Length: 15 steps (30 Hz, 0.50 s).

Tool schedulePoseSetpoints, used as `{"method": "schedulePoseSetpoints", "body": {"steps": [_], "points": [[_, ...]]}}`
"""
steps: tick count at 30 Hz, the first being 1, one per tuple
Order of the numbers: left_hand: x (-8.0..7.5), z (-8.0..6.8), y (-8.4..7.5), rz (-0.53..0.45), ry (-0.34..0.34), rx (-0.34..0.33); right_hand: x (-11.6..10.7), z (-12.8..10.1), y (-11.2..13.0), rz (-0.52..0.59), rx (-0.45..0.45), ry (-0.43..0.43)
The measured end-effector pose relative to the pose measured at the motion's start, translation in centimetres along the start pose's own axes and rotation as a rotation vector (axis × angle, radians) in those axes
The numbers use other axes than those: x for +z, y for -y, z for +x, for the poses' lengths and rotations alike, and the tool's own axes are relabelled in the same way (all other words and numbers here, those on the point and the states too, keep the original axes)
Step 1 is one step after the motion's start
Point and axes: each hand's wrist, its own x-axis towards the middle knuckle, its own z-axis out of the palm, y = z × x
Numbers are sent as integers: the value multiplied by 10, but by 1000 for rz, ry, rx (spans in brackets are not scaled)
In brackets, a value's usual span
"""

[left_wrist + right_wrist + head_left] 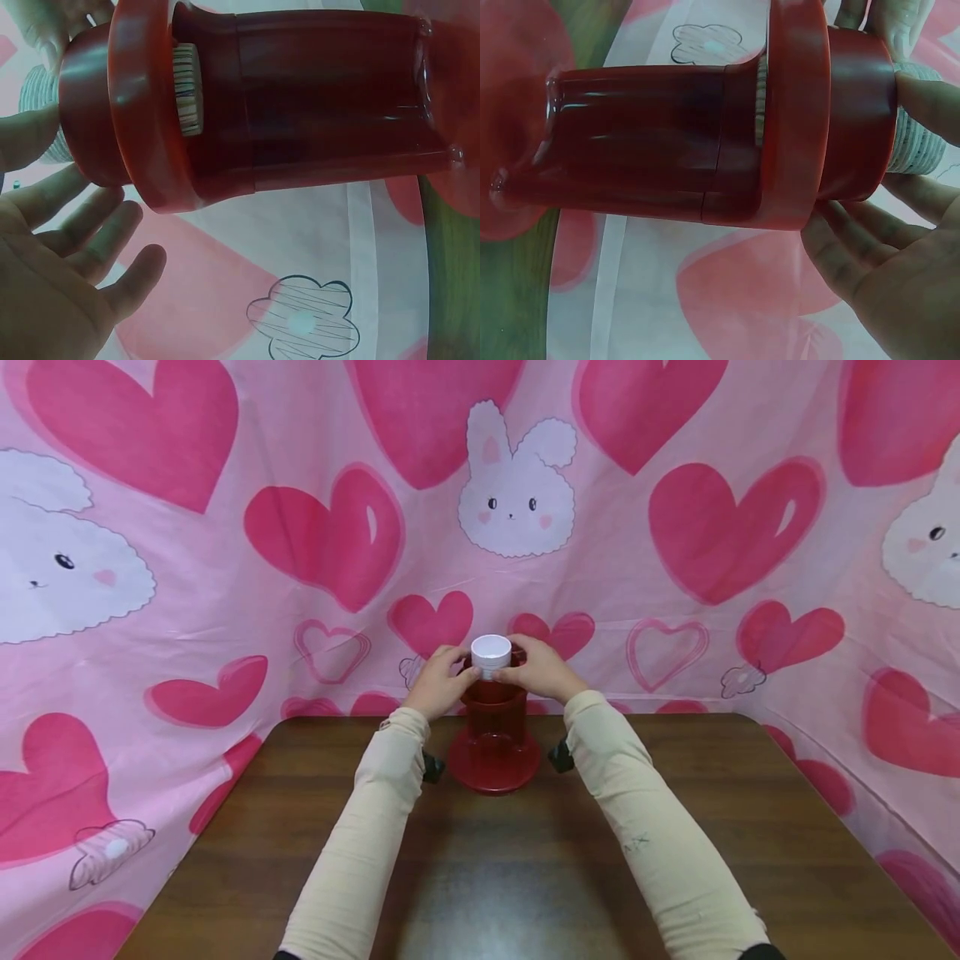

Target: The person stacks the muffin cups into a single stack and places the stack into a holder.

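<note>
A red cup dispenser (495, 739) stands upright on its round base at the far part of the table. A stack of white paper cups (491, 652) sticks up out of its top, and ribbed cup rims (189, 90) show through a slot below the collar in the left wrist view. My left hand (441, 678) holds the stack from the left, thumb at the front, its lower fingers spread by the red collar (90, 105). From the right, my right hand (543, 670) grips the same stack, its thumb (930, 105) against the ribbed rims.
The dispenser stands on a brown wooden table (510, 877), near its back edge. Behind and beside the table hangs a pink cloth (517, 577) with hearts and rabbits. A small black device (561, 756) sits under each wrist, near the dispenser.
</note>
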Motion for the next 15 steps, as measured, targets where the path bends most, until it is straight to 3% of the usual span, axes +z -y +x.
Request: {"method": "schedulePoseSetpoints", "body": {"steps": [11,15], "points": [[4,0,3,-35,-11,13,1,-1,-3,34,14,6],[6,-5,5,-40,-24,27,4,-6,-7,67,-18,-39]]}}
